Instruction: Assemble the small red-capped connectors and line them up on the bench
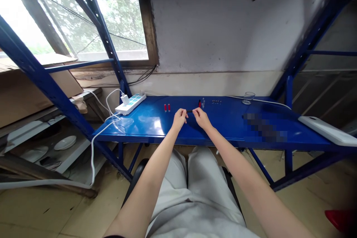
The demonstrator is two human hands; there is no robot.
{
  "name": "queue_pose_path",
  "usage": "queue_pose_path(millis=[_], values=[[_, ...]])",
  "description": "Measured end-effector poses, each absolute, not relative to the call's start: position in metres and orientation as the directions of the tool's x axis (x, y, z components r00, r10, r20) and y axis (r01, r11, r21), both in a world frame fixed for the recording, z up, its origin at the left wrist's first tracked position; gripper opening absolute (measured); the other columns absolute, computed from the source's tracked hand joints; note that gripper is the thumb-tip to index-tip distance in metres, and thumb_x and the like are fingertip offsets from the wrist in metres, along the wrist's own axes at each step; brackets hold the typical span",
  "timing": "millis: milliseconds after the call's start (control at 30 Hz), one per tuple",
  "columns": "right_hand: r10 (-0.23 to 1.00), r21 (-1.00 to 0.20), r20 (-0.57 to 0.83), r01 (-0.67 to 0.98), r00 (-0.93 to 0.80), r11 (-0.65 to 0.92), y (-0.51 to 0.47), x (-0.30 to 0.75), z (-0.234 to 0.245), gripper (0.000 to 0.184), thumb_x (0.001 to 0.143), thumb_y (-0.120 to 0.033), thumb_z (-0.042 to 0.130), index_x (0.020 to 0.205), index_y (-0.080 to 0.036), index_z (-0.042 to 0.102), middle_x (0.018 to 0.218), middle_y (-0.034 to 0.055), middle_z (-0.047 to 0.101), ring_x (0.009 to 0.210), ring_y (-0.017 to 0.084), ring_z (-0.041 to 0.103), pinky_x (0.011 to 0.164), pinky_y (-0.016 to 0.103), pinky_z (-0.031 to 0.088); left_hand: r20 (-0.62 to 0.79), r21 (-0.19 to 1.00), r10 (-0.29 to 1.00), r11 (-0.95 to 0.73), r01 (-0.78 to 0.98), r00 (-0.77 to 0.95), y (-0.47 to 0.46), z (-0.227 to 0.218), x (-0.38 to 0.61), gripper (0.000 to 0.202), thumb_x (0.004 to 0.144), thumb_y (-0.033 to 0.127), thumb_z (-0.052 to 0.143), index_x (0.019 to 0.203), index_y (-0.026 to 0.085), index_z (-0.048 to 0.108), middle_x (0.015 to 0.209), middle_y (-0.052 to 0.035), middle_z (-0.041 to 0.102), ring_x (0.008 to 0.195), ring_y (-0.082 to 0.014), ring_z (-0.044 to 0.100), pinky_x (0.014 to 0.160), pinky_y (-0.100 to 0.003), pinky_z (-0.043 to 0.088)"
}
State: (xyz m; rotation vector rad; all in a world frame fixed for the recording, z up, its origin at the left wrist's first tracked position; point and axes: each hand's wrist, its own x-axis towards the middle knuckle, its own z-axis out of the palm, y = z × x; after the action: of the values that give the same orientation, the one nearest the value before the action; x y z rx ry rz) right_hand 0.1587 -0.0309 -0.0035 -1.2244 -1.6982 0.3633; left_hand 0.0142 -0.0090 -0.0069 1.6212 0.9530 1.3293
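A thin black rod [189,111] runs level between my two hands, just above the blue table. My left hand [180,118] pinches its left end, and my right hand [201,117] pinches its right end. What kind of rod it is cannot be made out. Right behind my right hand stand a small red and black tube [199,103] and small clear pieces [203,102]. To the left of my hands are two small red tubes [167,108] with pale lower ends. Several tiny metallic parts [216,102] stand in a row farther right.
A white power strip [131,104] with a plug and cables lies at the table's [223,126] left end. At the back right stands a clear glass [248,97]. A blurred dark object [263,128] and a white flat object [329,130] lie on the right. Blue posts [103,33] flank the table.
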Motion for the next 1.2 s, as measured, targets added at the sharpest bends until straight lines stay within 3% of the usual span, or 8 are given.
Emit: queue_pose_path(millis=[467,1000,1200], values=[[0.773,-0.594,0.632,0.610,-0.051,0.525,-0.0350,0.1565,-0.0028,0.032,0.088,-0.044,0.033,0.073,-0.020,0.049,0.061,0.0007,0.050,0.053,0.013,0.044,0.055,0.025,0.032,0.330,0.934,0.931,-0.346,0.090,0.153,-0.0073,-0.0126,0.0160,0.033,0.087,0.039,0.034,0.063,0.018,0.039,0.056,0.0044,0.046,0.036,-0.0043,0.042,0.043,-0.019,0.035],[0.793,-0.606,0.604,0.604,-0.074,0.518,-0.0375,0.1560,-0.0010,0.037,0.087,-0.050,0.031,0.074,-0.021,0.050,0.064,0.0022,0.054,0.055,0.014,0.046,0.057,0.026,0.034,0.267,0.961,0.953,-0.275,0.037,0.139,-0.0081,-0.0104,0.0139,0.044,0.083,0.050,0.039,0.054,0.017,0.041,0.045,0.0034,0.043,0.035,-0.0061,0.042,0.042,-0.020,0.033],[0.797,-0.630,0.603,0.592,-0.036,0.503,-0.0339,0.1580,-0.0040,0.032,0.087,-0.046,0.034,0.079,-0.020,0.050,0.063,0.0005,0.051,0.054,0.013,0.045,0.055,0.025,0.033,0.294,0.956,0.942,-0.290,-0.049,0.164,-0.0129,-0.0051,0.0134,0.033,0.082,0.048,0.043,0.076,0.016,0.048,0.059,0.0025,0.052,0.036,-0.0052,0.045,0.037,-0.018,0.030]])
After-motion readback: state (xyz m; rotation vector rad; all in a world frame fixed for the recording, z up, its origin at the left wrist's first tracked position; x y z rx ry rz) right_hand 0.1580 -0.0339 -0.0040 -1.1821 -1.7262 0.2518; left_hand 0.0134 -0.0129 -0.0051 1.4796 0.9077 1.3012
